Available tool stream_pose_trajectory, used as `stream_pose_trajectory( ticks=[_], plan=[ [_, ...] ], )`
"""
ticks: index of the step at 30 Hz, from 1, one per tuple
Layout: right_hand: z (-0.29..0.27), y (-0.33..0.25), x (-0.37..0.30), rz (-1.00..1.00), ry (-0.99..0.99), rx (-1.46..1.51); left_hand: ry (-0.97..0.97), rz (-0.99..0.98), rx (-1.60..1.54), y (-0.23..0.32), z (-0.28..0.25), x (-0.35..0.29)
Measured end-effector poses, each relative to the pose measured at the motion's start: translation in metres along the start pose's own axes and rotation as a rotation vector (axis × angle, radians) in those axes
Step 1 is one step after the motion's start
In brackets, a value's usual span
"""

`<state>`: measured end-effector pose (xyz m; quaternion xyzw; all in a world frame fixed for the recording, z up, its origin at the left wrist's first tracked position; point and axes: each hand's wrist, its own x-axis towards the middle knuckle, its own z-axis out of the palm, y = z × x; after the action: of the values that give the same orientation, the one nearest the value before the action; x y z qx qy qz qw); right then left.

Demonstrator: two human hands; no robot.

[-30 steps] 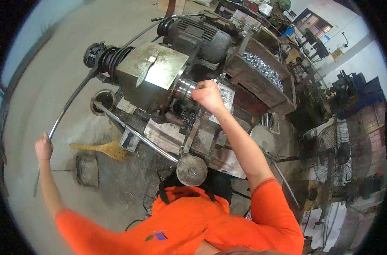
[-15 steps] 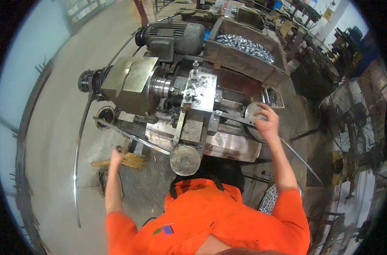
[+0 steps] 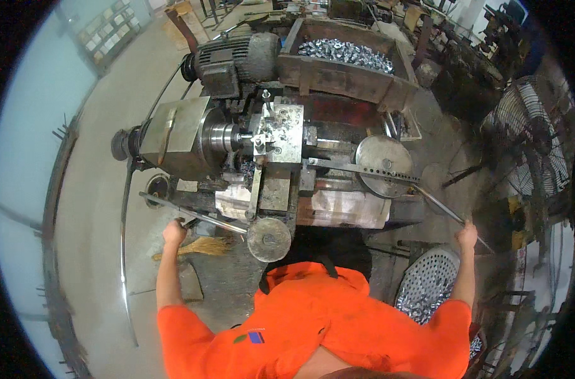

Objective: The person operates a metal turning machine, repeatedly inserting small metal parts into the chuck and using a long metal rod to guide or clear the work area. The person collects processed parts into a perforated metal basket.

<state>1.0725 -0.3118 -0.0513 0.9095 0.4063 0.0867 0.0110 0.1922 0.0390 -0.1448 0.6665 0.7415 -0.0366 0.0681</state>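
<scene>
— Left hand [image 3: 173, 231]?
— Closed around the near end of a long steel lever [image 3: 192, 215]; lever slanting up-left across the front of the lathe [image 3: 237, 145], just above a straw broom [image 3: 196, 247] on the floor.

— And the right hand [image 3: 467, 235]?
— Fist wrapped on the outer end of a thin metal rod [image 3: 445, 211]; rod running up-left to a round perforated disc [image 3: 383, 165] on the right side of the machine; arm stretched well out from the orange-clad body.

— Between the two hands?
— Round handwheel [image 3: 269, 239] at the front edge, just beside the lever's inner end; grey tool block [image 3: 281, 132] above it, touching or nearly touching the chuck [image 3: 221, 136].

— Further out?
— Electric motor [image 3: 237, 57] behind the headstock; wooden tray [image 3: 344, 69] of shiny small metal parts at the back; perforated basket [image 3: 426, 284] with more parts near the right elbow; standing fan [image 3: 521, 136] far right.
</scene>
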Motion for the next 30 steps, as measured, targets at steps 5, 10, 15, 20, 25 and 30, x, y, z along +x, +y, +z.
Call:
stream_pose_trajectory(
  ticks=[5, 10, 15, 20, 25, 30],
  plan=[
    [0.007, -0.034, -0.061, 0.171, -0.059, -0.049, 0.164, -0.14, -1.009, -0.016, -0.053, -0.001],
    [0.007, -0.077, -0.166, 0.145, -0.203, 0.189, 0.127, -0.251, -1.208, 0.046, -0.1, -0.012],
    [0.006, -0.125, -0.211, 0.35, -0.355, 0.936, 0.216, -0.288, -1.233, 0.063, -0.076, -0.002],
    [-0.027, -0.159, -0.218, 0.339, -0.285, 0.92, 0.21, -0.318, -1.224, 0.08, -0.087, -0.005],
    [-0.053, -0.175, -0.214, 0.459, -0.37, 1.015, 0.141, -0.29, -1.223, 0.057, -0.077, 0.004],
    [-0.002, -0.125, -0.208, 0.131, -0.131, 0.571, 0.083, -0.376, -1.164, 0.064, -0.089, 0.002]
  ],
)
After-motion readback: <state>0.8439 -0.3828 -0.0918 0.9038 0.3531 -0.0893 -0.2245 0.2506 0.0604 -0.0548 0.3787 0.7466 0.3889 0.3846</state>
